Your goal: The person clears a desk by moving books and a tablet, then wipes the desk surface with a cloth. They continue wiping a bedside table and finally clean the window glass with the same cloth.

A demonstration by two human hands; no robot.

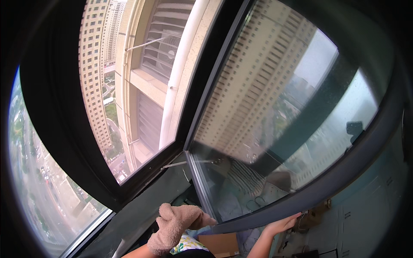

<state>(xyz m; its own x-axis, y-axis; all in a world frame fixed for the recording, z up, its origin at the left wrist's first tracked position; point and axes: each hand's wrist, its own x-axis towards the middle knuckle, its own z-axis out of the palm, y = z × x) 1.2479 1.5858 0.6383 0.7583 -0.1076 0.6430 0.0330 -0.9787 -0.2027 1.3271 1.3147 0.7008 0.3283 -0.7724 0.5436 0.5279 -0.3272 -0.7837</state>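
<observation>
My left hand is hidden inside a pinkish-brown fluffy mitt, with the bare forearm showing below. The mitt's tip meets the lower corner of an opened glass window sash with a dark frame. Its fabric hides how my fingers are bent. My right hand is bare and holds the sash's dark frame from below, fingers laid along its edge. Buildings, sky and parts of the room are reflected in the sash's glass pane. At the left, the fixed dark window frame surrounds the opening.
A metal stay arm links the frame and the sash. Beyond the opening are a white pipe, louvres and a street far below. A cardboard box lies under the sash. Pale cabinet doors stand at the right.
</observation>
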